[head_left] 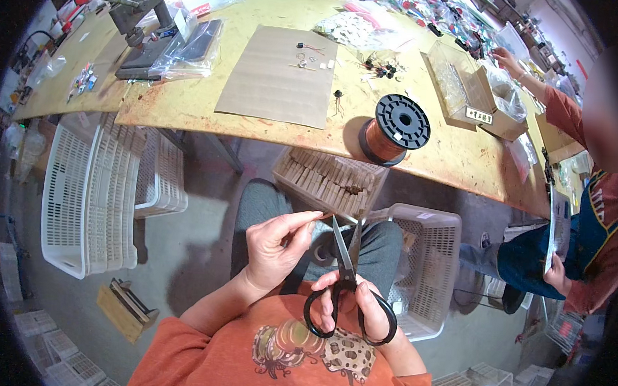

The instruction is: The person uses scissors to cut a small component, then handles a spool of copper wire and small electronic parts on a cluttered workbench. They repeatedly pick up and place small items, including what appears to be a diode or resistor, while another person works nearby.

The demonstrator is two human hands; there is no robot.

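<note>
Over my lap, my left hand [272, 248] is closed in a pinch, thumb against forefinger. A short, thin copper-coloured strand [328, 214] sticks out from its fingertips toward the scissors. My right hand [368, 304] holds black-handled scissors [347, 270], its fingers through the loops. The blades stand apart and point away from me, their tips just right of the strand. Beyond my hands, a black spool [404, 120] wound with copper-coloured wire [381, 144] stands on the table's near edge.
Under the table edge sits a crate [280, 172] of bundled, pale rod-like pieces. White baskets stand left [67, 201] and right [445, 270]. Cardboard [266, 79] with small parts lies on the yellow table [367, 150], near a hand press [132, 26]. A co-worker [565, 241] is at the right.
</note>
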